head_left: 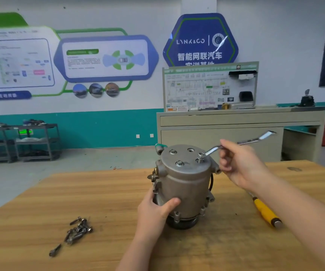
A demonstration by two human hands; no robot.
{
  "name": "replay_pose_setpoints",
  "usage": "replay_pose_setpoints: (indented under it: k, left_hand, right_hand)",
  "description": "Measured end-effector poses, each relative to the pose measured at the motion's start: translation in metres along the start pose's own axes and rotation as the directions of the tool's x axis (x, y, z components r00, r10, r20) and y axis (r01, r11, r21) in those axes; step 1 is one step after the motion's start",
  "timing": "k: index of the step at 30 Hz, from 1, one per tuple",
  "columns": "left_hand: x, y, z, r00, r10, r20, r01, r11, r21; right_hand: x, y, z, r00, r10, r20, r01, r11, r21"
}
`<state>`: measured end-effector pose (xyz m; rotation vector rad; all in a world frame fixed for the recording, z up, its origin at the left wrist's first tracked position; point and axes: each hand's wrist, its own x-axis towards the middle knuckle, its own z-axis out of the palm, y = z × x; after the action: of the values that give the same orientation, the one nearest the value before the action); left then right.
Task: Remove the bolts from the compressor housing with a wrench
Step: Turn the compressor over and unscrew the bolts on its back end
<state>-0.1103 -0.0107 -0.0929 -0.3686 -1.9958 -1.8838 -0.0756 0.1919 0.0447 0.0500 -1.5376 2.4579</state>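
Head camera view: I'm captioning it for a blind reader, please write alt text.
A person's right hand holds a wrench seated on a bolt atop a compressor housing, which the left hand steadies on a wooden table. Loose bolts lie to the left.

matt grey metal housing (185, 180), shiny wrench (242, 142), wood-grain table (60, 202).

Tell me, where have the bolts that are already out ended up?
In the head view, the loose bolts lie in a small pile on the wooden table, left of the compressor and the left hand steadying it.
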Motion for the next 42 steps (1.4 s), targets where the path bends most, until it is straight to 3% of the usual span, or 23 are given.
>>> replay_pose_setpoints:
  k: [4, 7, 9, 12, 14, 17, 19, 22, 23, 24, 26, 29, 32, 38, 40, 42]
  left_hand:
    - [0.0, 0.0, -0.001, 1.0, 0.012, 0.008, -0.013, 1.0, 0.023]
    - [0.001, 0.001, 0.0, 1.0, 0.026, 0.007, -0.026, 0.999, 0.019]
    - [0.0, 0.003, 0.001, 0.999, 0.04, 0.016, -0.04, 0.999, 0.029]
    - [-0.001, 0.004, 0.0, 0.999, 0.041, 0.035, -0.043, 0.998, 0.038]
    - [0.0, 0.004, 0.0, 0.999, 0.032, 0.031, -0.033, 0.998, 0.046]
    - [0.001, 0.002, -0.002, 0.999, 0.042, 0.009, -0.043, 0.998, 0.056]
    - [0.002, -0.001, -0.003, 0.999, 0.027, 0.025, -0.029, 0.998, 0.055]
    - [0.002, -0.003, -0.002, 1.0, 0.01, 0.023, -0.01, 1.0, 0.023]
    - [0.002, -0.002, -0.002, 1.0, 0.013, 0.015, -0.013, 1.0, 0.013]
    - [0.002, -0.001, -0.002, 1.0, 0.013, 0.008, -0.013, 1.0, 0.007]
    - [0.001, 0.0, 0.0, 1.0, 0.014, -0.001, -0.014, 1.0, 0.005]
    - [0.002, 0.0, 0.0, 1.0, 0.031, -0.006, -0.031, 1.0, 0.005]
    - [0.002, 0.0, 0.002, 0.999, 0.039, -0.003, -0.039, 0.999, -0.019]
    - [-0.009, 0.021, 0.0, 0.999, -0.013, 0.051, 0.012, 1.0, 0.018]
    - [-0.017, 0.034, 0.001, 0.998, -0.028, -0.064, 0.029, 0.999, 0.02]
    - [-0.023, 0.054, 0.004, 0.972, 0.076, -0.22, -0.069, 0.997, 0.039]
  right_hand:
    - [0.03, -0.031, 0.024, 0.981, 0.194, 0.008, -0.177, 0.908, -0.38]
    - [0.036, -0.048, 0.053, 0.97, 0.243, 0.021, -0.14, 0.625, -0.768]
    - [0.031, -0.052, 0.075, 0.974, 0.208, 0.085, -0.016, 0.441, -0.897]
    - [0.009, -0.043, 0.098, 0.944, 0.085, 0.319, 0.311, 0.088, -0.946]
    - [-0.012, -0.029, 0.1, 0.867, -0.023, 0.498, 0.49, -0.145, -0.859]
    - [-0.045, -0.007, 0.082, 0.757, -0.18, 0.628, 0.564, -0.305, -0.767]
    - [-0.06, 0.003, 0.059, 0.677, -0.291, 0.676, 0.641, -0.218, -0.736]
    - [-0.066, 0.013, 0.015, 0.571, -0.518, 0.638, 0.773, 0.077, -0.63]
    - [-0.066, 0.015, 0.003, 0.597, -0.576, 0.559, 0.775, 0.233, -0.587]
    - [-0.063, 0.016, -0.007, 0.67, -0.589, 0.452, 0.733, 0.427, -0.53]
    - [-0.054, 0.013, -0.017, 0.84, -0.473, 0.265, 0.542, 0.753, -0.373]
    - [-0.024, 0.006, -0.022, 0.985, -0.151, 0.08, 0.161, 0.977, -0.138]
    - [0.009, -0.01, -0.018, 0.993, 0.121, -0.007, -0.122, 0.99, -0.066]
    - [0.049, -0.034, 0.017, 0.964, 0.266, -0.017, -0.254, 0.899, -0.356]
    - [0.051, -0.033, 0.029, 0.965, 0.262, -0.018, -0.243, 0.866, -0.437]
    - [0.051, -0.031, 0.036, 0.97, 0.241, -0.009, -0.217, 0.853, -0.474]
